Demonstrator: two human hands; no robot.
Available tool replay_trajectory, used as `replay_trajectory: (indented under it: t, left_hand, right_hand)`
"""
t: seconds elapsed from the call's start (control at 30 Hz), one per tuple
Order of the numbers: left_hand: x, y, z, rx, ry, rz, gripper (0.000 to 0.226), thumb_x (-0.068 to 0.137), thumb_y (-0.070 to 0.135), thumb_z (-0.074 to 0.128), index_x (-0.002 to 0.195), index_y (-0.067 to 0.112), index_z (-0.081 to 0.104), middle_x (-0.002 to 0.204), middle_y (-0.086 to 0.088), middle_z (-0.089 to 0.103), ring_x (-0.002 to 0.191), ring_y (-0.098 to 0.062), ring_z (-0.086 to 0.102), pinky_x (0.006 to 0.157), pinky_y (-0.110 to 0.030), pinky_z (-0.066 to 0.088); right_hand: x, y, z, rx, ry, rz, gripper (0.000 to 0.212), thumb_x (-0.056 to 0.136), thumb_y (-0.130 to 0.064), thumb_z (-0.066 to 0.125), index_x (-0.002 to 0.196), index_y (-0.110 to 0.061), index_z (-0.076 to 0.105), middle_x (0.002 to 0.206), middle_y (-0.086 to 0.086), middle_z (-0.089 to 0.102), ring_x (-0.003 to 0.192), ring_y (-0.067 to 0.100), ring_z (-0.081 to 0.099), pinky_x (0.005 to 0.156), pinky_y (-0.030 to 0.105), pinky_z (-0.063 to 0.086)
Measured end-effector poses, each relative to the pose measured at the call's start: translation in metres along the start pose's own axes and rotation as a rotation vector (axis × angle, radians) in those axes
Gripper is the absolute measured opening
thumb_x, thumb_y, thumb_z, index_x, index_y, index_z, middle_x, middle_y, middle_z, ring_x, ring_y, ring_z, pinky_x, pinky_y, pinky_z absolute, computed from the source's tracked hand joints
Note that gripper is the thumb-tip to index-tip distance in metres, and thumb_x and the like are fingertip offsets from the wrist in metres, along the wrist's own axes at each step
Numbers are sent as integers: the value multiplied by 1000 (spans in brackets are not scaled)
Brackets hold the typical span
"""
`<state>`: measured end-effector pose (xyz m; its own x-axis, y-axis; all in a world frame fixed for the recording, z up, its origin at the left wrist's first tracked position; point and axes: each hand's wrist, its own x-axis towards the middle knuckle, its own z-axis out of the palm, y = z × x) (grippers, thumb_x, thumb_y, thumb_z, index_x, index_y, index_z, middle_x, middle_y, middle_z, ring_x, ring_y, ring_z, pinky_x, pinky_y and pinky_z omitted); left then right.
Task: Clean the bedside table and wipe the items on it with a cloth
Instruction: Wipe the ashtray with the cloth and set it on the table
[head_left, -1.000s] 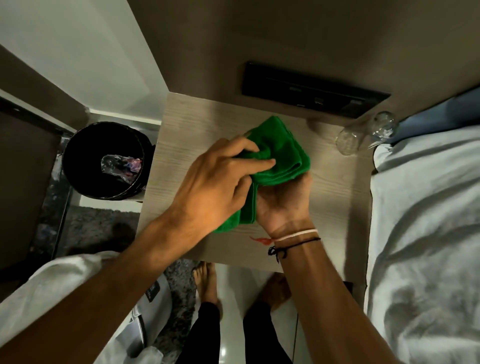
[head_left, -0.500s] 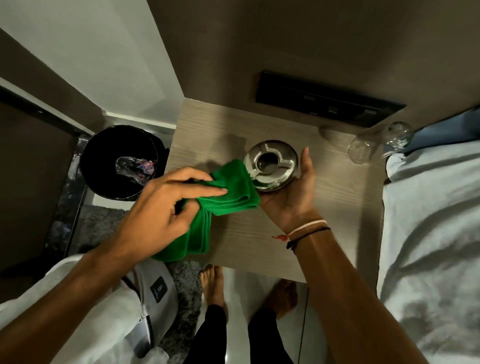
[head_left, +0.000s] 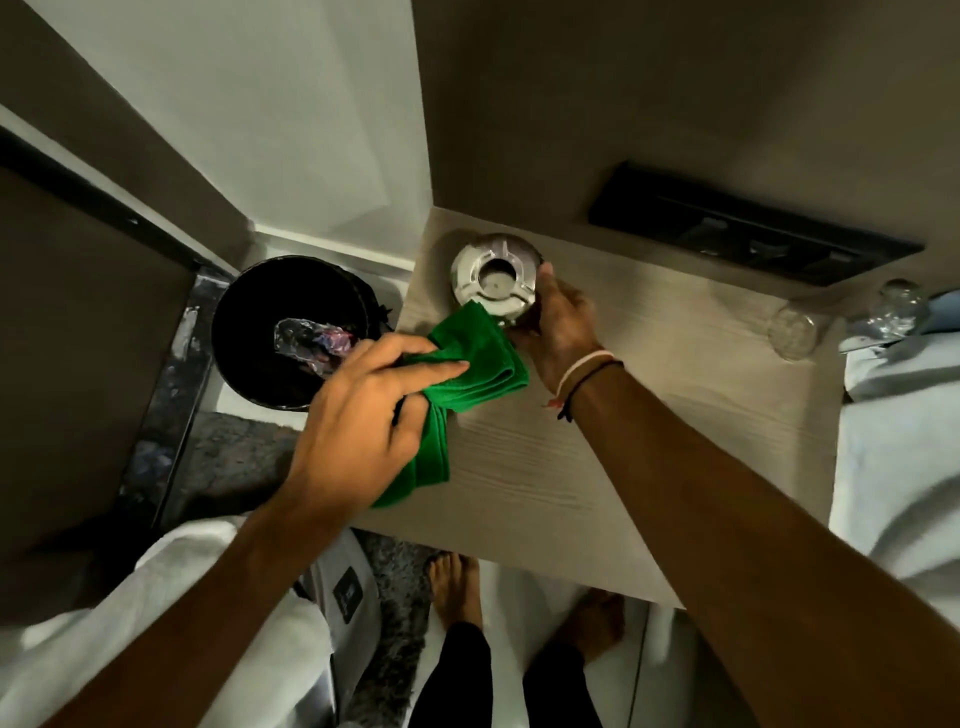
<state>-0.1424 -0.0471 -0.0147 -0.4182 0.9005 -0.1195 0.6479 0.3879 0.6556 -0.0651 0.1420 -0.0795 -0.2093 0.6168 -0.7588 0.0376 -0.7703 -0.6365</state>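
Head view shows the right hand grasping a metal ashtray at the table's far left corner. The left hand clutches a folded green cloth touching the ashtray's near rim. No writing is readable.

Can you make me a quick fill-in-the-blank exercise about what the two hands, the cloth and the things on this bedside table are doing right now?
1. The left hand grips a folded cloth whose colour is ____.
2. The right hand holds the round metal ashtray at the table's far ____ corner.
3. The clear glass bottle lies on its ____ near the bed.
4. Beside the light wooden bedside table, the round black bin stands on the ____.

Missing words: green; left; side; floor
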Motion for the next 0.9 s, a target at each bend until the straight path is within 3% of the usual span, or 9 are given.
replay_trajectory:
  t: [0.13, 0.23, 0.37, 0.47, 0.7, 0.83, 0.9]
  left_hand:
    - [3, -7, 3, 11, 27, 11, 44, 85, 3, 50, 119, 18, 73, 124, -8, 64, 108, -30, 62, 92, -48, 54]
    - [3, -9, 4, 13, 25, 9, 45, 84, 3, 50, 119, 19, 73, 123, -7, 65, 108, -30, 62, 92, -47, 54]
    - [4, -10, 2, 39, 15, 24, 45, 84, 7, 48, 120, 21, 73, 123, -7, 65, 107, -30, 62, 90, -45, 54]
    - [4, -11, 1, 63, 16, 31, 44, 85, 6, 48, 120, 19, 73, 123, -8, 65, 106, -31, 62, 87, -48, 56]
    - [3, -2, -7, 122, 25, 31, 44, 87, -2, 54, 122, 18, 72, 125, -9, 64, 108, -31, 60, 88, -51, 55]
    - [5, 15, -13, 146, 66, 55, 47, 85, -6, 57, 123, 18, 71, 127, -9, 63, 106, -31, 58, 87, -49, 54]
    - [5, 29, -15, 149, 113, 84, 49, 84, -8, 56, 124, 17, 70, 128, -10, 62, 106, -32, 58, 89, -45, 52]
  right_hand:
    - [15, -8, 19, -145, 81, -54, 26, 103, -22, 53, 83, -7, 60, 90, 17, 65, 92, 31, 63, 92, 57, 55]
    - [27, -10, 22, -309, 161, -134, 33, 100, -26, 58, 71, -10, 59, 91, 19, 64, 89, 32, 65, 94, 57, 55]
    - [35, -10, 28, -659, 311, -259, 40, 99, -41, 57, 91, -5, 72, 106, 21, 72, 107, 37, 67, 96, 42, 51]
    - [33, -6, 32, -698, 372, -326, 40, 99, -41, 57, 108, -3, 69, 119, 17, 69, 118, 34, 61, 93, 32, 42]
    - [29, 3, 12, -748, 322, -325, 29, 98, -33, 59, 111, -11, 73, 116, 15, 72, 110, 31, 67, 80, 26, 46]
    - [7, -2, -19, -787, 275, -517, 29, 100, -27, 54, 118, -11, 69, 115, 14, 72, 114, 31, 63, 94, 32, 49]
    - [-12, -7, -39, -835, 250, -697, 31, 102, -30, 49, 120, -12, 68, 111, 12, 74, 107, 31, 67, 92, 42, 54]
